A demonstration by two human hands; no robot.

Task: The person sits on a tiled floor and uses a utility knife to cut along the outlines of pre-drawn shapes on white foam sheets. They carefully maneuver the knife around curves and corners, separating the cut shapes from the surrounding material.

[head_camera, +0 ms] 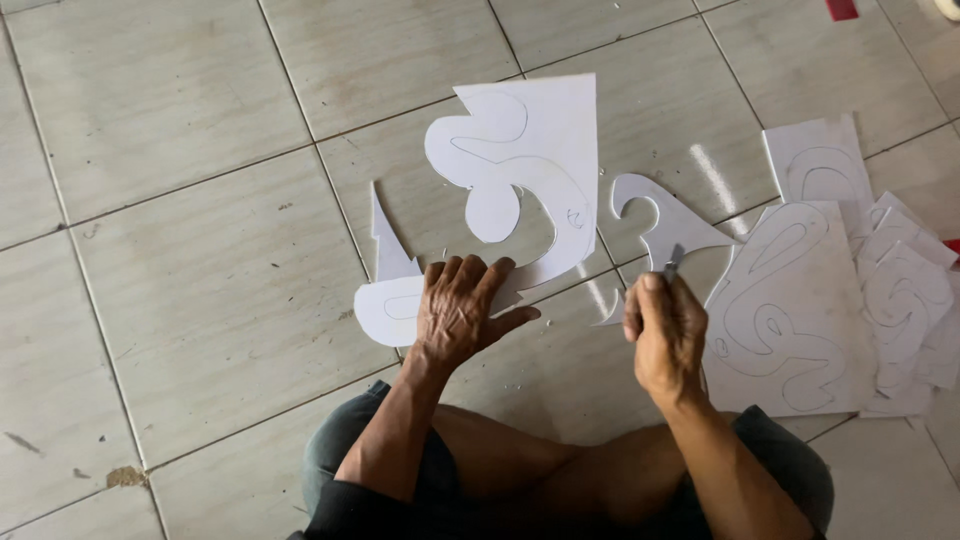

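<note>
My left hand [462, 308] lies flat, fingers spread, pressing down the near edge of a white paper sheet [535, 150] with a curled outline drawn and partly cut into it. My right hand [665, 335] is closed around a small cutter knife [673, 262], its blade tip pointing up and away, just right of the sheet. A cut-out white scrap [665, 222] with a hooked shape lies on the floor right beside the blade. Another thin pointed offcut [388, 250] lies left of my left hand.
A pile of white sheets [800, 300] with similar drawn curled outlines lies to the right. The floor is pale grey tile [180, 260]. My crossed legs [560, 480] are at the bottom. A red scrap [841, 9] is at the top right.
</note>
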